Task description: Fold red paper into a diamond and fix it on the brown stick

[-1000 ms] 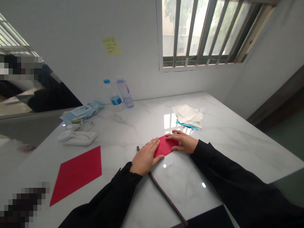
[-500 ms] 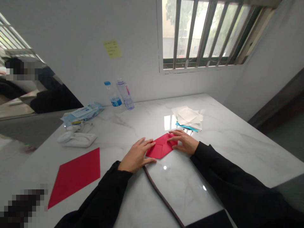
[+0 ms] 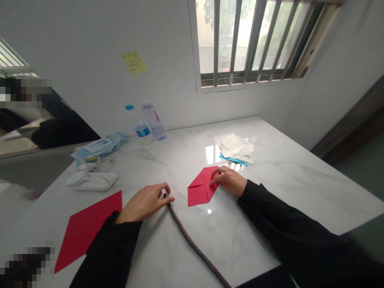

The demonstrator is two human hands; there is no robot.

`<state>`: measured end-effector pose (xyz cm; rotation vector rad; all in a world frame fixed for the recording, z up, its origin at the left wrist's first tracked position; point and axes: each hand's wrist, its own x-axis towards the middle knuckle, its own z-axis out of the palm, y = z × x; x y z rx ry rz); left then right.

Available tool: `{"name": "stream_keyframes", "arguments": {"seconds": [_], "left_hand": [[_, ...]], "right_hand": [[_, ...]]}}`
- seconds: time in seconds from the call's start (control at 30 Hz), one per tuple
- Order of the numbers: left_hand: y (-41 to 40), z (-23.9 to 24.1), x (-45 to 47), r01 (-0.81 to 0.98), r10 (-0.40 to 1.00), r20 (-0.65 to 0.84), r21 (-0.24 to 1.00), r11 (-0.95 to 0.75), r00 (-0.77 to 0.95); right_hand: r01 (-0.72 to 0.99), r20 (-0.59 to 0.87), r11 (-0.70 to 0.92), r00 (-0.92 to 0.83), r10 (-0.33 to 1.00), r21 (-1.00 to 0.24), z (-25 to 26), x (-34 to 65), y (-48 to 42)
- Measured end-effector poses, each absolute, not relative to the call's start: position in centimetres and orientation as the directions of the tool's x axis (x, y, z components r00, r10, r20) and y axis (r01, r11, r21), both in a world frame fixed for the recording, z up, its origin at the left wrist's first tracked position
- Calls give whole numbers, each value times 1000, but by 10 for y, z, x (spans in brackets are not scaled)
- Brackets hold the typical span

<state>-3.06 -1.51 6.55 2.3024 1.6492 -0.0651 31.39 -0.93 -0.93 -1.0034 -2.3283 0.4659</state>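
The folded paper lies on the table right of the flat sheet, bottles behind both

And we're indoors, in what looks like a shared office or workroom, though exactly which is hard to call! Plain white wall ahead, a yellow paper note with handwriting stuck to it, and up to the right a window lined with upright metal bars, daylight pouring through. Below, a glossy white marble-patterned tabletop; two clear plastic bottles at the back, a blue-and-white soft packet nearby. Far left, past the wall's edge, a dark-clothed person beside another pale surface!
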Motion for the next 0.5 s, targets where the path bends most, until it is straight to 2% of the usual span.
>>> {"name": "stream_keyframes", "arguments": {"seconds": [0.1,0.2,0.33,0.5], "left_hand": [[-17,68,-31,932,910,-275,273,-236,311],[-17,66,-27,929,926,-243,305,-211,290],[-10,57,-25,937,958,-134,281,-209,254],[15,43,-43,968,989,81,206,-141,127]], "right_hand": [[539,350,651,-560,751,-534,-9,311,-9],[550,354,635,-535,767,-543,-9,308,-9],[576,360,612,-499,788,-541,-9,303,-9],[613,376,599,-467,801,-515,-6,297,-11]]}}
